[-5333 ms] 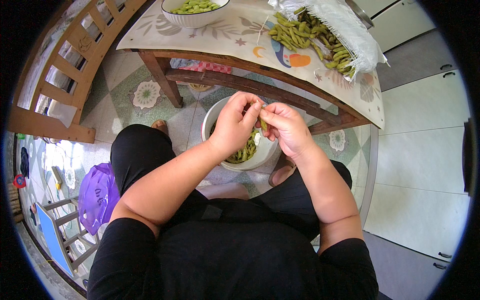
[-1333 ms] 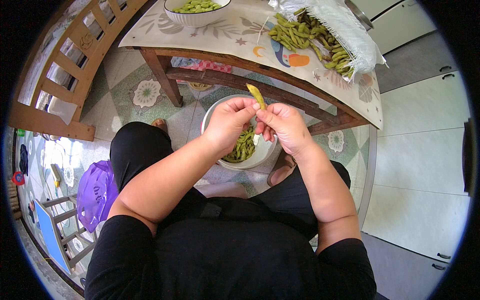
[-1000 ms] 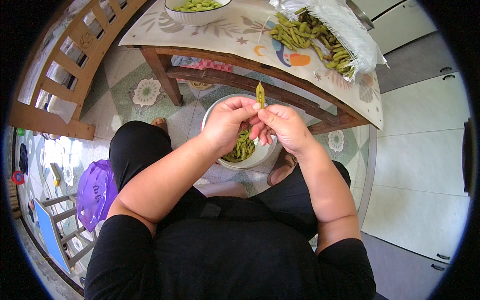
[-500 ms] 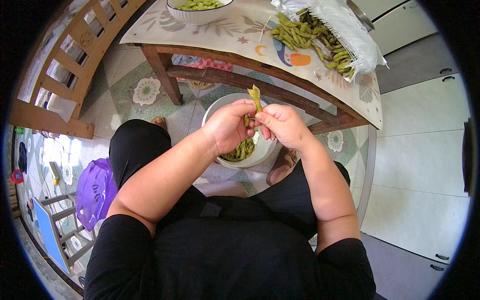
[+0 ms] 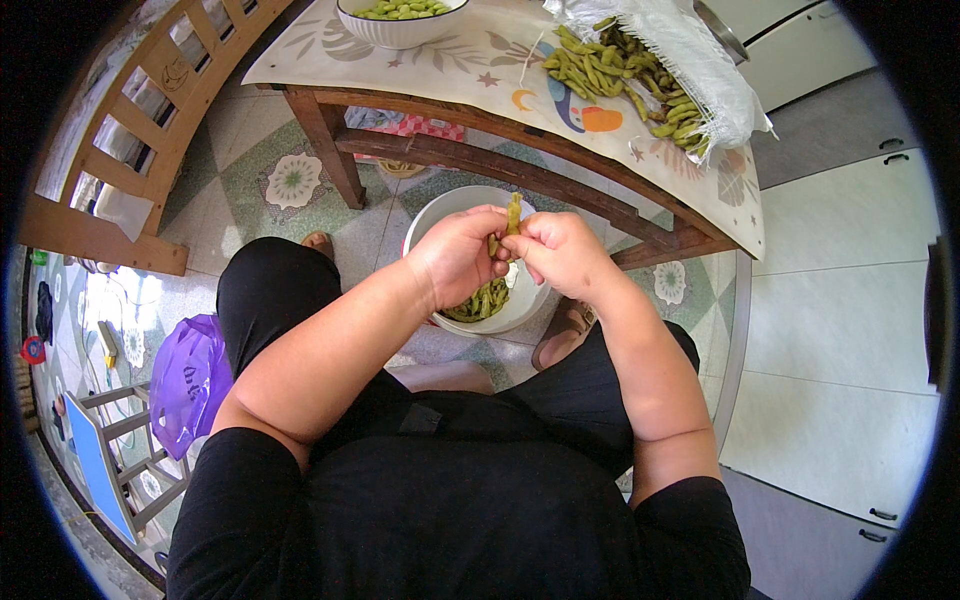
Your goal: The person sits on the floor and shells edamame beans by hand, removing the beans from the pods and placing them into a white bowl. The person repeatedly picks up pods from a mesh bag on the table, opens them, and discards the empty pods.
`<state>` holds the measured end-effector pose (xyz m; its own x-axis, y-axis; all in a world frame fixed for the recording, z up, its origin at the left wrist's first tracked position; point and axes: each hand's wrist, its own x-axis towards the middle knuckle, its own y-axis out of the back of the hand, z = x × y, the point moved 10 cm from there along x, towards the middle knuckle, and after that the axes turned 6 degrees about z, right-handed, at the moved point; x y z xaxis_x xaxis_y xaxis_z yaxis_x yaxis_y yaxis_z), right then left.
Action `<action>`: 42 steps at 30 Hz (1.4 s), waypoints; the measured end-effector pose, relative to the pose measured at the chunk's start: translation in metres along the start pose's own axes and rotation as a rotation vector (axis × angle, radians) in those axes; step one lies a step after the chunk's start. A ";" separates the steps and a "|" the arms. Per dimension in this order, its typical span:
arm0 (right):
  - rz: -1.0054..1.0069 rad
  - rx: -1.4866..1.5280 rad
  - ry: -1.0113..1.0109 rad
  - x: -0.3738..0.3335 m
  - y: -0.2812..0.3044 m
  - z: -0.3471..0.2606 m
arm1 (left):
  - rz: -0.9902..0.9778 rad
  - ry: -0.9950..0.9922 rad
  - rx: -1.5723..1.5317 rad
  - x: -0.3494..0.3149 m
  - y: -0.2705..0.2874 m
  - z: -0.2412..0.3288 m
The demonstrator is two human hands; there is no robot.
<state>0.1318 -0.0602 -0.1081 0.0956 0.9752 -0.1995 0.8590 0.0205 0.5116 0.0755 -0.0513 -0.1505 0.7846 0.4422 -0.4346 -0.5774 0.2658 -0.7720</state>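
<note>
Both my hands meet over a white bucket on the floor between my feet. A yellow-green edamame pod stands up between them, its lower end hidden by fingers. My left hand is closed, its thumb and fingers around the pod from the left. My right hand pinches the pod from the right with thumb and forefinger. Inside the bucket lies a heap of green pods, partly covered by my hands.
Ahead stands a wooden table with a printed cloth. On it are a white bowl of shelled green beans and a pile of pods spilling from a white woven sack. A purple bag is at my left knee, beside a small stool.
The pod between my hands now stands lower, and less of it shows above my fingers. My right hand has shifted slightly against it. The left hand is nearly still.
</note>
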 end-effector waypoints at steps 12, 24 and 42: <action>0.164 -0.246 0.240 -0.005 0.010 -0.019 | 0.081 -0.045 -0.014 0.003 0.009 0.008; 0.174 -0.738 0.494 -0.009 -0.003 -0.035 | 0.101 0.068 0.150 0.010 0.025 -0.007; 0.215 -0.465 0.123 -0.001 0.019 -0.011 | 0.093 -0.004 -0.007 0.008 0.018 0.004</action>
<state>0.1428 -0.0579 -0.0890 0.1613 0.9863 0.0357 0.5095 -0.1142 0.8529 0.0705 -0.0391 -0.1662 0.7267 0.4681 -0.5028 -0.6462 0.2172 -0.7317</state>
